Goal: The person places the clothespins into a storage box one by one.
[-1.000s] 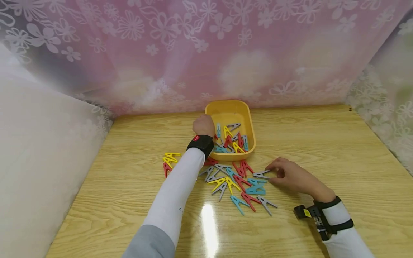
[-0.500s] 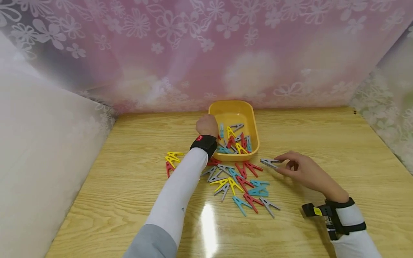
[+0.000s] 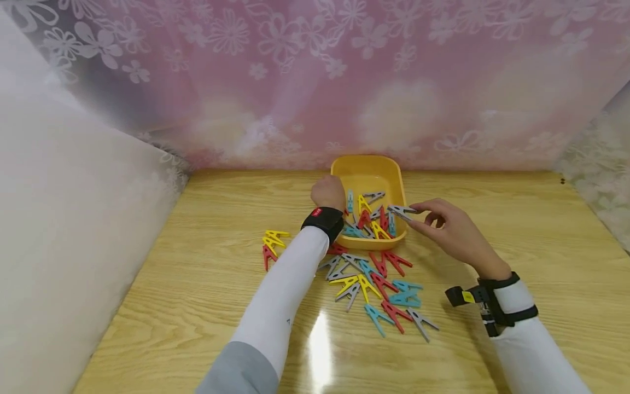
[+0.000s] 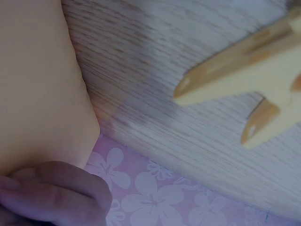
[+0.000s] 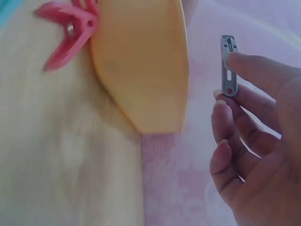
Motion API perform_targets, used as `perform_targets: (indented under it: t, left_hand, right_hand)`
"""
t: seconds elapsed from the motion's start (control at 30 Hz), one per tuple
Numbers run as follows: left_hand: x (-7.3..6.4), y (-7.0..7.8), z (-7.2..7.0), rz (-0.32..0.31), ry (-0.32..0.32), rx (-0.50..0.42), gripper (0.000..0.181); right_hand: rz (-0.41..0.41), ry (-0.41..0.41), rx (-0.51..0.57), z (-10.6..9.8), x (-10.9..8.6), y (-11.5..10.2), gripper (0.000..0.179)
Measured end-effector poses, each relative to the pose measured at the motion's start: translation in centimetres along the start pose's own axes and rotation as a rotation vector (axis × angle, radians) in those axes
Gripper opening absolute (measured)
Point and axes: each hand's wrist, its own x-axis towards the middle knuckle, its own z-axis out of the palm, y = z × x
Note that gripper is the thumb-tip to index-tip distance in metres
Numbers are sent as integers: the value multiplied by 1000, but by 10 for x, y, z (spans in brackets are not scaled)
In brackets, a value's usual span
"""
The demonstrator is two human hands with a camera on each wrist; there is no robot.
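Note:
At the left rim of a yellow plastic box (image 3: pixel 371 244), my left hand (image 3: pixel 328 192) grips its side; curled fingers (image 4: pixel 61 193) show against the box wall (image 4: pixel 37 84) in the left wrist view. My right hand (image 3: pixel 449 225) pinches a grey clothespin (image 3: pixel 401 211) between thumb and fingers, raised at the box's right rim. That clothespin (image 5: pixel 229 87) stands edge-on in the right wrist view, the other fingers loosely bent below it. Inside the box lie several clothespins, including a yellow one (image 3: pixel 380 230) and a red one (image 3: pixel 363 219).
Several grey, red, blue and yellow clothespins lie loose on the wooden table (image 3: pixel 221 306) before the box, among them a blue one (image 3: pixel 378 319). Left of the left forearm are yellow clothespins (image 3: pixel 275 234) and a red one (image 3: pixel 268 257). A pink flowered cloth (image 3: pixel 295 82) hangs behind.
My right hand has picked the grey clothespin up from the table and carried it up and back to the box's right rim. The left hand stays at the box; the head view has shifted slightly.

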Motion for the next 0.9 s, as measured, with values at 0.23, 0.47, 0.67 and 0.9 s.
perform_targets:
  t: [0.23, 0.47, 0.67, 0.9]
  left_hand:
    - [-3, 12, 0, 12, 7, -11, 29]
    - [-1, 12, -3, 27, 9, 9, 29]
    - [1, 6, -4, 21, -8, 10, 27]
    - [0, 0, -3, 10, -9, 3, 28]
  right_hand:
    - [4, -89, 19, 2, 21, -17, 54]
    - [-33, -57, -4, 0, 6, -14, 37]
    - [-84, -22, -22, -2, -17, -6, 24]
    - [-109, -139, 1, 3, -41, 2, 18]
